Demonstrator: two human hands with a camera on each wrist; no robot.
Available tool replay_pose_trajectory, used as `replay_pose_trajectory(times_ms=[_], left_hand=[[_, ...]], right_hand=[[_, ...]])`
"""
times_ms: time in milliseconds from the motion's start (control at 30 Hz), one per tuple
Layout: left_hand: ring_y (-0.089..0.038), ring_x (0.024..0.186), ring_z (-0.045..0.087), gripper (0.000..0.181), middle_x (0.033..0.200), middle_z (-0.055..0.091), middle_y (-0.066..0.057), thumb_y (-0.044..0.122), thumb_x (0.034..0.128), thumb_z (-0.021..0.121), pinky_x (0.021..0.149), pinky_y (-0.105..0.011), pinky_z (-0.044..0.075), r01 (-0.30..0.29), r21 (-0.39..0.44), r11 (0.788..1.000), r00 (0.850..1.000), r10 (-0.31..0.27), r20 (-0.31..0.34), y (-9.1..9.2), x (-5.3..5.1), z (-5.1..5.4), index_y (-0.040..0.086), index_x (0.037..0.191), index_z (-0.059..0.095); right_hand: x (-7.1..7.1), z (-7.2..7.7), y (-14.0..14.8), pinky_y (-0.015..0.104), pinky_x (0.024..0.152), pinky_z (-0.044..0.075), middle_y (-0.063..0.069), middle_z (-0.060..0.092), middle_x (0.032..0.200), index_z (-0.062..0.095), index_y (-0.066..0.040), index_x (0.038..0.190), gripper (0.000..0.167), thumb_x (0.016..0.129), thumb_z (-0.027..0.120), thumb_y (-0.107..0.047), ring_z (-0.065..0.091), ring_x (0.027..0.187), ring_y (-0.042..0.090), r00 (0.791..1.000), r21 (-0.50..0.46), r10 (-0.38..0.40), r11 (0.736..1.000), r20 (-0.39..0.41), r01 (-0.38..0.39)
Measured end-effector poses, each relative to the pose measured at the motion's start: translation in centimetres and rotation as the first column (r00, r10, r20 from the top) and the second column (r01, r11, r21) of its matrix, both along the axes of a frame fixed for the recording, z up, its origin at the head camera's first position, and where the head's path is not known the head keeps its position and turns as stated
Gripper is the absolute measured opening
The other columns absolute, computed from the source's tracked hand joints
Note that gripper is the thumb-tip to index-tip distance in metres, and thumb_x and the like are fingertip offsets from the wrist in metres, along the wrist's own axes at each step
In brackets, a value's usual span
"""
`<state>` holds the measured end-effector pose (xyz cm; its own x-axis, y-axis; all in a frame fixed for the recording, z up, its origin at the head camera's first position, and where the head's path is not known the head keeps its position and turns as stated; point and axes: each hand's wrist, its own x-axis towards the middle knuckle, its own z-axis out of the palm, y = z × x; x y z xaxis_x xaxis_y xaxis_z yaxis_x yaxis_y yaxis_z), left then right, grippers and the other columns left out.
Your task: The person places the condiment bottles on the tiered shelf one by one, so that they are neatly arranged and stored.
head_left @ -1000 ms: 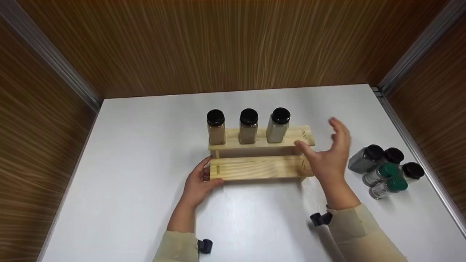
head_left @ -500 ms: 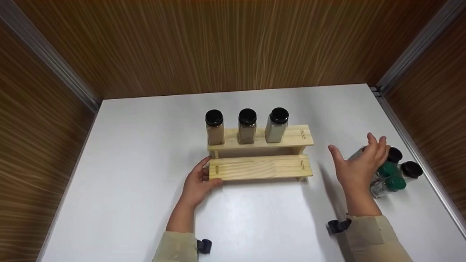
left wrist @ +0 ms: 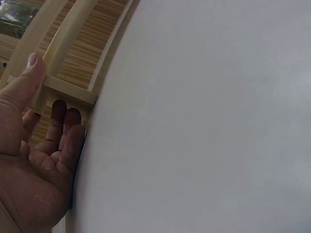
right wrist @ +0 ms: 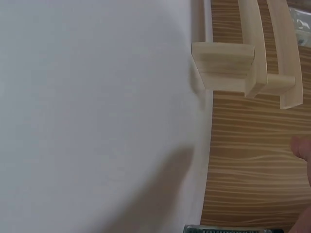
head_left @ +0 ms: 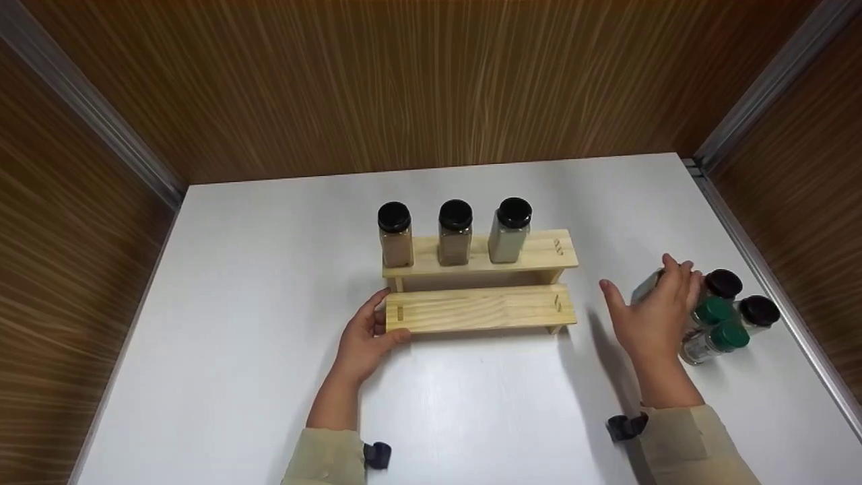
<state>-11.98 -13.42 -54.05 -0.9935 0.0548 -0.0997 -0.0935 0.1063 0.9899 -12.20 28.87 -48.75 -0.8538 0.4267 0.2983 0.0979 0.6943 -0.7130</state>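
A two-step wooden rack (head_left: 481, 310) stands on the table, three black-lidded jars (head_left: 454, 232) upright along its upper step. My left hand (head_left: 361, 347) grips the left end of the lower step, thumb at its front edge; in the left wrist view this hand (left wrist: 39, 160) has its fingers beside the rack's leg (left wrist: 70, 90). To the right, my right hand (head_left: 653, 320) is over a black-lidded jar (head_left: 645, 286), thumb spread wide; its fingers hide most of the jar, and contact cannot be told. The right wrist view shows the rack's end (right wrist: 223, 65).
Beside the right hand stand two green-lidded jars (head_left: 700, 348) and two more black-lidded ones (head_left: 759, 313), close together near the right edge of the white table (head_left: 249, 283). Wood-grain panels (head_left: 431, 87) rise behind and at both sides.
From near the rack's right end, my right hand has moved right to the grouped jars, then slightly left over the nearest one. My left hand keeps its grip.
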Motion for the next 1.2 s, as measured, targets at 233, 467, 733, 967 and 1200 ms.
replay_pose_trajectory(times_ms=[233,467,733,967,1200], left_hand=[[-0.021,0.095,0.064,0.089,0.115,0.072,-0.018,0.009,0.0843,0.091,0.082,-0.028,0.052,0.008,-0.008,1.000,1.000,-0.008,-0.005,0.0,-0.1,0.1,0.002,0.159,0.045],[-0.021,0.095,0.064,0.090,0.115,0.072,-0.017,0.010,0.0840,0.091,0.081,-0.028,0.053,0.020,-0.016,1.000,1.000,-0.020,-0.003,-0.2,0.0,0.1,0.003,0.160,0.044],[-0.021,0.095,0.065,0.090,0.117,0.072,-0.018,0.012,0.0843,0.092,0.080,-0.028,0.053,0.029,-0.018,0.999,1.000,-0.029,-0.012,-0.5,-0.1,0.1,0.003,0.160,0.044],[-0.020,0.095,0.064,0.087,0.114,0.071,-0.017,0.006,0.0855,0.089,0.082,-0.026,0.052,0.020,-0.004,1.000,1.000,-0.020,-0.010,-0.4,-0.2,0.2,0.002,0.160,0.044],[-0.020,0.094,0.063,0.085,0.114,0.071,-0.018,0.003,0.0857,0.088,0.080,-0.026,0.052,0.004,-0.007,1.000,1.000,-0.004,-0.001,-0.4,-0.1,0.3,0.001,0.159,0.045]], right_hand=[[0.5,-0.8,-0.3,0.054,0.127,0.014,0.026,0.024,0.168,0.038,0.006,0.153,0.092,0.083,0.093,-0.015,0.011,0.159,0.040,0.982,0.015,0.051,0.999,-0.184,-0.049],[0.2,-1.5,1.3,0.029,0.125,0.017,0.010,0.019,0.173,0.022,-0.008,0.166,0.113,0.079,0.094,-0.005,0.016,0.160,0.020,0.994,-0.257,0.010,0.966,-0.112,-0.039],[-0.1,-2.7,3.0,0.037,0.127,0.020,0.014,0.025,0.172,0.010,-0.018,0.171,0.125,0.079,0.093,-0.001,0.022,0.158,0.024,0.998,-0.379,0.053,0.925,0.027,-0.039],[-0.3,-3.2,3.5,0.035,0.123,0.029,0.013,0.036,0.168,0.018,-0.028,0.171,0.112,0.086,0.082,0.010,0.031,0.156,0.025,0.998,-0.488,0.045,0.873,0.043,-0.018],[-0.4,-3.9,3.5,0.036,0.119,0.038,0.015,0.048,0.158,0.037,-0.015,0.163,0.090,0.088,0.078,0.012,0.042,0.149,0.031,0.999,-0.472,0.013,0.881,0.031,0.003]])
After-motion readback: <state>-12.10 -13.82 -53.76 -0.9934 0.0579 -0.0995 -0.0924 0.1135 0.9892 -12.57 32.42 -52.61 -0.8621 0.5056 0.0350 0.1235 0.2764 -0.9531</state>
